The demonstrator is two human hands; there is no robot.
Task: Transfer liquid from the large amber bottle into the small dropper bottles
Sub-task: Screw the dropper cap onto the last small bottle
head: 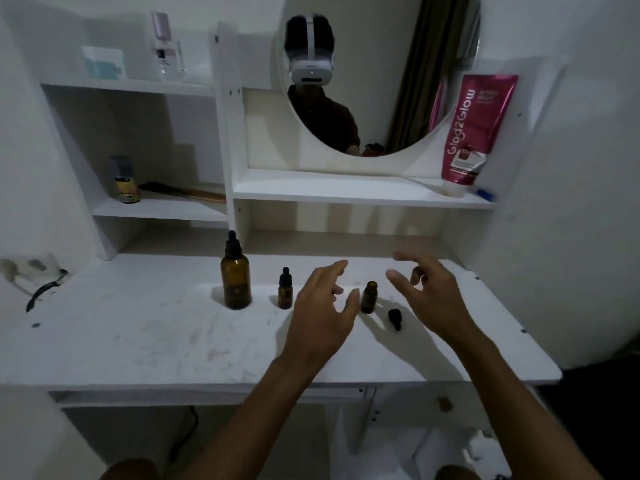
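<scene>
The large amber bottle [236, 276] stands upright on the white desk [138, 341] with its black dropper cap on. Right of it is a small amber dropper bottle [285, 289], capped. A second small amber bottle [368, 297] stands uncapped between my hands, and its black dropper cap [395, 318] lies on the desk just to its right. My left hand [323, 310] hovers open just left of that uncapped bottle, fingers spread. My right hand [431, 294] hovers open to the right of it, above the loose cap. Neither hand holds anything.
A round mirror [377, 74] hangs above the back shelf. A pink tube [472, 133] leans at the shelf's right end. The left shelves hold a small yellow-labelled bottle [125, 181], a brush [180, 192], a clear perfume bottle [166, 46] and a box [103, 62]. A black cable [41, 289] lies at the desk's left edge.
</scene>
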